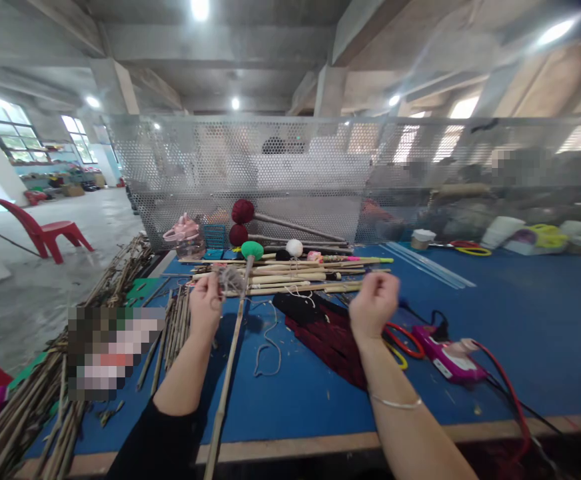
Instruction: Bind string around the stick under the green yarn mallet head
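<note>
Plainly, the left hand pinches one grey yarn tangle beside the shaft of one green-headed stick slanting over the tabletop, while the right hand curls its fingers together, and whether they grip anything I cannot tell. Two dark-red ball-headed sticks and one white ball lie beyond, toward a perforated metal screen. The tabletop is blue, inside a concrete hall with ceiling lamps.

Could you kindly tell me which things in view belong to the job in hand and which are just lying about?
Likely in the job:
grey string, held in the left hand
green-headed stick, close by that hand

Seemingly just about:
pink bottle
power strip
red chair, on the floor
</note>
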A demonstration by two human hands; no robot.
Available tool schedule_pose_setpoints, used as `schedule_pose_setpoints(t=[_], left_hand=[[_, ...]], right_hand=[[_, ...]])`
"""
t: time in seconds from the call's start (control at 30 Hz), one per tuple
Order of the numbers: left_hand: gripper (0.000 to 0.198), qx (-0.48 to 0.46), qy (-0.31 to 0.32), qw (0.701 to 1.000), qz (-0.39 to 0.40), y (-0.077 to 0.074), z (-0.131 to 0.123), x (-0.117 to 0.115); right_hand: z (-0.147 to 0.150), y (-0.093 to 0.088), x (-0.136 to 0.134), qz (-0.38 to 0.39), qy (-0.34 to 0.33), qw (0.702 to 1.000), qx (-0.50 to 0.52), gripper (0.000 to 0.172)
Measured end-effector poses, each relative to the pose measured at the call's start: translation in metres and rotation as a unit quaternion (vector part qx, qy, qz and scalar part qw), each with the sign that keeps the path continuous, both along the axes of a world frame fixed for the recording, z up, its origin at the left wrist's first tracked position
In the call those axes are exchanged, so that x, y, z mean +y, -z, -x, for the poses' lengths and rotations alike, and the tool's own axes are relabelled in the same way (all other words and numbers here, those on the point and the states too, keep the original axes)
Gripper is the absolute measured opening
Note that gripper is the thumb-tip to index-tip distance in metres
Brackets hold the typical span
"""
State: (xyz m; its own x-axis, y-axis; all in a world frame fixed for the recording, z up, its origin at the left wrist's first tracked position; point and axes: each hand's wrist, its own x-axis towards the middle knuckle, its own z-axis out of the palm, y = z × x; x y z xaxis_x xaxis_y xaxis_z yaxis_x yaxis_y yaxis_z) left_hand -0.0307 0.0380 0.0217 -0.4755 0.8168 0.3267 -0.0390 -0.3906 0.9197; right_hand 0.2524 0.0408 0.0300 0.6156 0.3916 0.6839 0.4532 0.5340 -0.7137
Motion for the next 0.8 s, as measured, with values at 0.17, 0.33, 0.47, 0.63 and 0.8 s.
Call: schedule_pose_setpoints(t=[0.17,0.33,0.47,0.63,0.8], left_hand=[[0.028,0.192,0.175,0.965,0.021,-0.003,-0.019,-0.014],[0.022,0.351,0.175,0.919,-0.037,-0.010,-0.022,-0.021],[0.021,0.326,0.007,0.944,-0.044,-0.006,-0.016,-0.015],[0.031,0.029,0.037,0.999,0.021,0.001,-0.012,-0.003],[0.028,0.018,-0.015,0.999,0.038,0.001,0.002,0.001]], right_hand=[[0.071,0.009,-0.018,0.157,-0.392,0.878,-0.223,0.048],[0.078,0.017,-0.015,0.227,-0.507,0.783,-0.280,0.009],[0.060,0.016,-0.009,0.239,-0.533,0.810,-0.059,0.037],[0.044,0.008,-0.003,0.181,-0.597,0.747,0.229,0.041],[0.008,-0.001,0.010,0.107,-0.513,0.763,0.380,0.038]])
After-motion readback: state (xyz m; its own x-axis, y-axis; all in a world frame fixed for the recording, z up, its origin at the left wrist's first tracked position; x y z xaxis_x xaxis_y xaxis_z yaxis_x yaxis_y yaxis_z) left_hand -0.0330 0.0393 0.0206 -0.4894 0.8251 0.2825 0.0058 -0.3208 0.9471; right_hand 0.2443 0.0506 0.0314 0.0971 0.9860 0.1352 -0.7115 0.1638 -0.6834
